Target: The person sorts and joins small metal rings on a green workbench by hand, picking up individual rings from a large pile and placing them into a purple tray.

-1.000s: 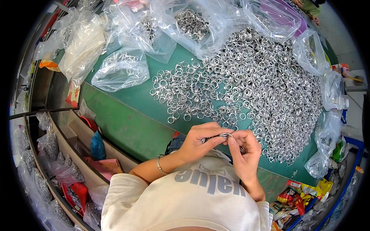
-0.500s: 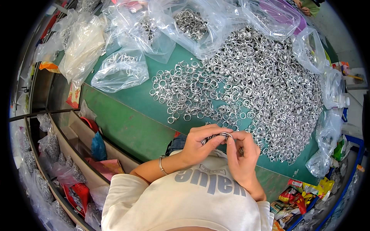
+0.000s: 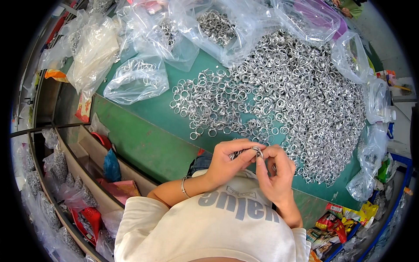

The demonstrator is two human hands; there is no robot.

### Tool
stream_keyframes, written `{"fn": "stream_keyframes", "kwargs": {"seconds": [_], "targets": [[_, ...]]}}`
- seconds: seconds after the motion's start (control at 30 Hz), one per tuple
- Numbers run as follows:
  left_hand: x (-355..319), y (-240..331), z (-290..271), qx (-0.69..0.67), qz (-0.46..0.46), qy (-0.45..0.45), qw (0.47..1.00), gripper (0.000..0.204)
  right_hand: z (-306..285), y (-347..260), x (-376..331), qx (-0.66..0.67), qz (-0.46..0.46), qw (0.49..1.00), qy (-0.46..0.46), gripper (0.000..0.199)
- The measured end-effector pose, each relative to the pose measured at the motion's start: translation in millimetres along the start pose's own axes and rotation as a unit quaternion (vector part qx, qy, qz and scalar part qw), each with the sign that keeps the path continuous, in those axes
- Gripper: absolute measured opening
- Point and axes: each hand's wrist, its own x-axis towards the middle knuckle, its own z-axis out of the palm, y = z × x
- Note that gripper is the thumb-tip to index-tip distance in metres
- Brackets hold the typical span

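Versus the preceding view, silver rings [image 3: 256,151] at the green table's [image 3: 152,111] near edge sit tilted more upright, left hand [image 3: 224,162] curled closed round several, right hand's [image 3: 278,168] fingertips pinching their right end; handling apparently unfinished.

Hands [image 3: 223,163] holding rings [image 3: 257,151], silvery heap [image 3: 310,94], green table [image 3: 174,129]

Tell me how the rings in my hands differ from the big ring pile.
The held rings are few and bunched closely; the ring pile has many, lying jumbled. The held rings are in the left hand and right hand; the ring pile lies on the green table. Both are silvery.
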Motion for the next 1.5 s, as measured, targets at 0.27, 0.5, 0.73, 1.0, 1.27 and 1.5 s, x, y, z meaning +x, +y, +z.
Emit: {"fn": "stream_keyframes", "kwargs": {"seconds": [0.27,0.5,0.73,1.0,1.27,1.5], "targets": [[-2.0,0.7,1.4,0.077,0.043,0.016,0.996,0.019,-1.2,0.7,2.6,-0.066,-0.024,0.998,-0.006,0.007],[-3.6,-3.6,1.0,0.05,-0.001,0.024,0.998,0.02,-3.3,5.5,2.4,-0.157,-0.087,0.983,-0.028,0.005],[-2.0,-3.8,1.0,-0.073,-0.073,0.006,0.995,0.02,-1.8,13.3,-0.1,-0.137,-0.083,0.987,-0.021,0.004],[-3.9,-10.6,1.7,-0.058,-0.04,0.023,0.997,0.02,-1.7,11.1,-0.4,-0.071,-0.038,0.997,-0.022,0.001],[-6.8,-17.3,2.3,0.096,0.072,0.053,0.991,0.019,0.1,21.0,-6.4,0.043,0.053,0.997,-0.027,0.002],[-4.3,-13.6,-0.2,-0.073,-0.017,0.014,0.997,0.018,-2.2,9.7,-3.8,0.033,0.038,0.998,-0.027,0.003]]}}
